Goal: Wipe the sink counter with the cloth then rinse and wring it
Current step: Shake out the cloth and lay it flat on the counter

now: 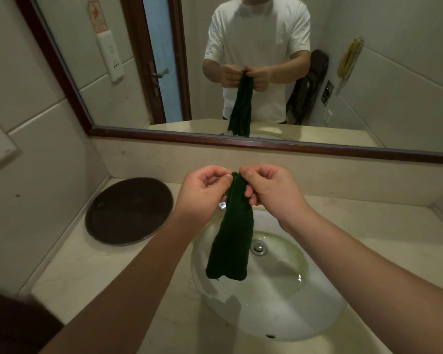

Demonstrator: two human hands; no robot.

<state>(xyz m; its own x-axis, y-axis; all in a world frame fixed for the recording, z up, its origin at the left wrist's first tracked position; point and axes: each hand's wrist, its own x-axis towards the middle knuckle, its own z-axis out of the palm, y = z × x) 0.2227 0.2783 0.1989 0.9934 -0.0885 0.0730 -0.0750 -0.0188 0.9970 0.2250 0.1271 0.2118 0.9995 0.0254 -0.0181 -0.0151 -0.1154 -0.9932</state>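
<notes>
While both hands pinch, cloth [230, 236] hangs below.

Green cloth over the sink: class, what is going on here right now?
A person stands at a bathroom sink facing a mirror. The left hand and right hand both pinch the top edge of a dark green cloth, which hangs down limp above the basin. No water is visibly running. A round dark tray sits on the counter to the left.
</notes>
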